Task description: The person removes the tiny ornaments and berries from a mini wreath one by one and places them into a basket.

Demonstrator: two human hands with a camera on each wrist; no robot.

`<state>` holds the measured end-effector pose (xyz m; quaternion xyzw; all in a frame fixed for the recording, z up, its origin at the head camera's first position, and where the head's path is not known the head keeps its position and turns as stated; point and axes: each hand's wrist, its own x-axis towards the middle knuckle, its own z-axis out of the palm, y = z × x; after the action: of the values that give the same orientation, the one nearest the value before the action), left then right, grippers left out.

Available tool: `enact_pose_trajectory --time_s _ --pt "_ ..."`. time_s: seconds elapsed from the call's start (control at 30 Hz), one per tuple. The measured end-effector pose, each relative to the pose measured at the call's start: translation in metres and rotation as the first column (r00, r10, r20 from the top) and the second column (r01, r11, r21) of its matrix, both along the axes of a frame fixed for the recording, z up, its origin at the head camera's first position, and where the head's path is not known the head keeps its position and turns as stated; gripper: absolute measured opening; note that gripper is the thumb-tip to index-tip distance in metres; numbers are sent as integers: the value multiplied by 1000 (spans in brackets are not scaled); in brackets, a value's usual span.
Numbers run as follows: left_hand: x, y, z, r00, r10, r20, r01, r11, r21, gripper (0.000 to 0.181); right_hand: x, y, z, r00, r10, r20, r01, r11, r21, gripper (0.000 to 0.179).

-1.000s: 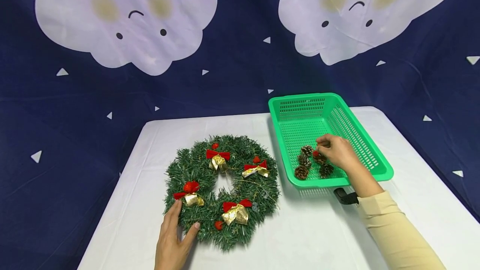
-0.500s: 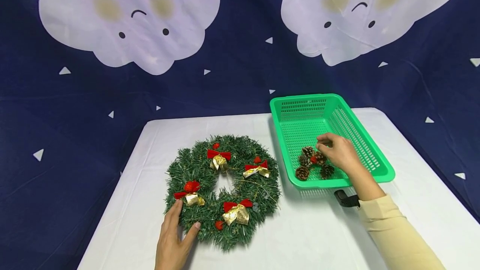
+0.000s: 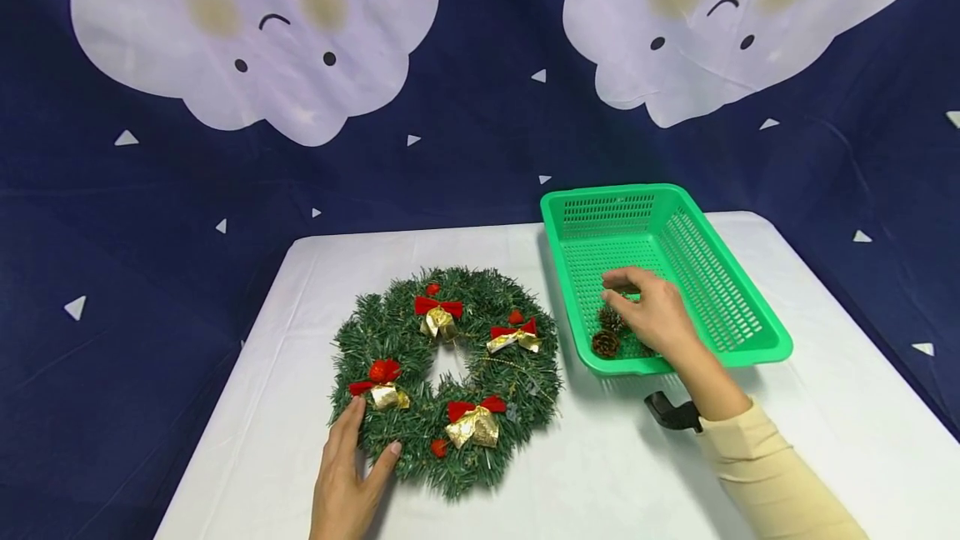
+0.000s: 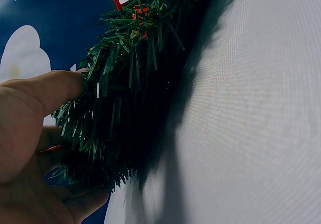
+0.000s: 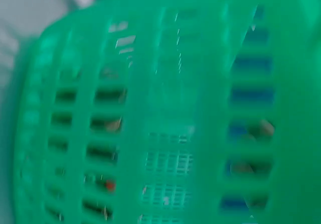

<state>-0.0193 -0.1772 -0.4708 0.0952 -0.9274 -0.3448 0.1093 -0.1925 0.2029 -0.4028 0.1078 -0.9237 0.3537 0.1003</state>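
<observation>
Your left hand (image 3: 347, 477), spread wide, likely steadies the wreath (image 3: 491, 373) while your right hand (image 3: 654, 315), grip unclear, hangs over pinecones (image 3: 606, 344) in the basket (image 3: 701, 273) right of the wreath.

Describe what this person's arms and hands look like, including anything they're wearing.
The left hand and right hand wear no gloves. A plain pale-yellow sleeve stops short of the right hand, and a black device sticks out beside its edge. No sleeve shows on the left.
</observation>
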Motion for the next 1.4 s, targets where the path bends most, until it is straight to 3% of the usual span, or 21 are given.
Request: enact_pose_trajectory --time_s 0.33,0.7,1.03,1.4 --pt "0 0 0 1000 -5 -7 5 1000 0 75 16 -33 6 996 67 -63 -70 997 -41 25" --pt "0 0 1 1000 -8 -3 8 1000 11 74 46 -67 4 974 172 -151 -185 979 -83 26" --pt "1 0 0 1000 -7 -15 8 1000 8 74 67 -98 -11 922 325 -210 -352 929 -111 25" --pt "1 0 0 1000 -4 -8 4 1000 5 75 84 -124 -27 889 417 -190 -439 894 -87 27"
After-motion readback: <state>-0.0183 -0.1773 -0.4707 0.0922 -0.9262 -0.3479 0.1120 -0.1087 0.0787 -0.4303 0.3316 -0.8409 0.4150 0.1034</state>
